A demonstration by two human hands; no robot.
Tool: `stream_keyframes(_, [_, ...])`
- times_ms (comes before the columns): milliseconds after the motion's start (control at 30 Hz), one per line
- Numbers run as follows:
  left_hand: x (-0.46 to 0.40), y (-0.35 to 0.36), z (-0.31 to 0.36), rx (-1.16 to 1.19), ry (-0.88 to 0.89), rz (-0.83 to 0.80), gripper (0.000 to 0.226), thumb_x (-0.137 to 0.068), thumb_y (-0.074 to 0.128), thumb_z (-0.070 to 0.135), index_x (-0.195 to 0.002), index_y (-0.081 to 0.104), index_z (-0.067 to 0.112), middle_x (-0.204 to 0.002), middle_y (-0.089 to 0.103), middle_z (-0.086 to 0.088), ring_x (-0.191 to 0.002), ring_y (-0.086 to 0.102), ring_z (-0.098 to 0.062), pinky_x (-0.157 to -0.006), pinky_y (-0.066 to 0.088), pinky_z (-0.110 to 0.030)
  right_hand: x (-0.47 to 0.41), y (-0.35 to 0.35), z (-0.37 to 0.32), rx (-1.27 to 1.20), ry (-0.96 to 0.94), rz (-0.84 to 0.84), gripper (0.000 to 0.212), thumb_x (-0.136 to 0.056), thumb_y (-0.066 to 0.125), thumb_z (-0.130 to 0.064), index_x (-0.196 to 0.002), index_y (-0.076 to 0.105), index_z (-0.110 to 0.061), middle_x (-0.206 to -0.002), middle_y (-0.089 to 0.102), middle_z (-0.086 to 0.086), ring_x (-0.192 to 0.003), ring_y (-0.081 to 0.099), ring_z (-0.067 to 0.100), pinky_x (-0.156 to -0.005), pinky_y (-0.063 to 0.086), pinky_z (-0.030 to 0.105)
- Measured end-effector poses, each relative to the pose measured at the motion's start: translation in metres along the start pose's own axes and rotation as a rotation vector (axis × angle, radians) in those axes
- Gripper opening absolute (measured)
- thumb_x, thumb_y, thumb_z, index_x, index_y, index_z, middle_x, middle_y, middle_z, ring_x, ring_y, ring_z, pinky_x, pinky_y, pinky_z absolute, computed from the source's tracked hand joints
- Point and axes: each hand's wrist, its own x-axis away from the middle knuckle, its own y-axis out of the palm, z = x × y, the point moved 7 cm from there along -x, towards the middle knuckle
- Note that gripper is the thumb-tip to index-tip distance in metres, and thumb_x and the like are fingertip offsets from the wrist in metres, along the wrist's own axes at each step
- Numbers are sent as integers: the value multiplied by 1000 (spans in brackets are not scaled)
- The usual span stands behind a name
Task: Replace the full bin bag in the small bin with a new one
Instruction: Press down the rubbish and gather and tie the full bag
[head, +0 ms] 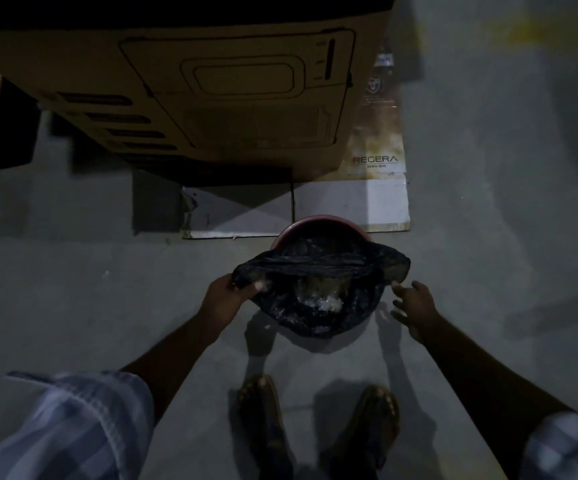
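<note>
The setting is a dim grey concrete floor (107, 278), poorly lit, with my two sandalled feet (318, 420) nearest the camera, below both hands.

1. Left hand (226, 294): closed, pinching the left edge of the black bin bag (315, 271) between thumb and fingers.
2. Right hand (414, 301): fingers spread and empty, just beside the bag's right edge, apparently not touching it.
3. The bag lies between the two hands, its mouth partly gathered into a band across the top. It sits in the small red bin (318, 225), whose far rim shows just beyond the hands.
4. Beyond the bin: a flattened white card (349, 202) on the floor and a large cardboard box (211, 91) printed with an appliance outline.

Step in hand, as I judge it: freeing the full bag from the bin. The next move calls for my right hand to close on the right edge, so both sides lift evenly and nothing spills.

Limits of view: the pale contents inside the bag cannot be identified. The bin's body is hidden by the bag. No new bag is in view.
</note>
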Motion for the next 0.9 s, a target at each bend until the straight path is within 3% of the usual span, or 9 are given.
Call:
stream_keyframes(67, [-3, -5, 4, -17, -24, 74, 17, -89, 78, 30, -103, 76, 20, -101, 75, -3, -90, 69, -14, -84, 56, -35, 1, 1, -4, 132, -97, 56, 90, -93, 73, -28, -162, 17, -20, -161, 33, 15, -141, 41, 37, -109, 44, 56])
stream_keyframes(167, [-13, -7, 14, -95, -41, 139, 16, -86, 80, 26, -86, 70, 13, -89, 71, -7, -80, 65, -19, -70, 49, -32, 32, 9, -43, 643, -692, 255, 101, -79, 84, -29, -160, 26, -14, -158, 36, 18, -145, 33, 37, -114, 34, 55])
stream_keyframes(267, [-23, -6, 25, -103, -21, 152, 22, -82, 82, 20, -85, 67, 4, -81, 70, -8, -76, 66, -23, -65, 49, -30, 52, 32, -69, 842, -982, 240, 65, -80, 80, -24, -140, 56, -19, -151, 46, 18, -138, 42, 39, -110, 39, 58])
stream_keyframes(367, [-28, -9, 37, -100, -5, 194, 19, -84, 71, 17, -74, 58, 10, -72, 61, -9, -69, 57, -24, -64, 47, -35, 52, 29, -94, 684, -1070, 290, 24, -81, 72, -9, -103, 75, -17, -129, 64, 20, -123, 57, 40, -100, 46, 48])
stream_keyframes(467, [-35, -19, 36, -49, 22, 251, 17, -74, 63, 27, -73, 57, 10, -74, 66, -16, -72, 66, -37, -72, 60, -55, 44, 13, -114, 366, -954, 299, 30, -79, 56, -10, -101, 75, -6, -103, 73, 19, -99, 67, 36, -88, 47, 33])
stream_keyframes(533, [-36, -22, 32, -26, 26, 265, 21, -74, 64, 34, -77, 62, 13, -79, 69, -15, -82, 70, -40, -73, 59, -61, 37, 11, -116, 307, -830, 237, 34, -84, 61, -15, -114, 72, -7, -106, 74, 14, -99, 68, 29, -90, 50, 34])
stream_keyframes(700, [-21, -1, 25, 172, -64, 110, 35, -93, 71, 43, -110, 69, 13, -109, 74, -9, -104, 71, -31, -87, 61, -46, 10, 12, -60, 121, -333, -82, 73, -98, 67, -23, -159, 27, -15, -139, 54, 10, -122, 54, 27, -105, 46, 48])
stream_keyframes(800, [-16, 13, -3, 195, -202, -37, 60, -88, 70, 59, -132, 60, 19, -127, 68, -2, -115, 65, -24, -98, 53, -44, 0, 7, -15, -166, -33, -121, 63, -102, 50, -11, -160, 25, -19, -150, 48, 17, -135, 48, 36, -107, 45, 52])
stream_keyframes(900, [-13, 20, -26, 135, -295, -137, 79, -74, 81, 64, -137, 55, 22, -133, 62, 1, -116, 64, -21, -98, 52, -44, 2, 18, 13, -185, 94, -213, 69, -100, 50, -4, -160, 23, -22, -143, 52, 14, -129, 51, 36, -112, 43, 57])
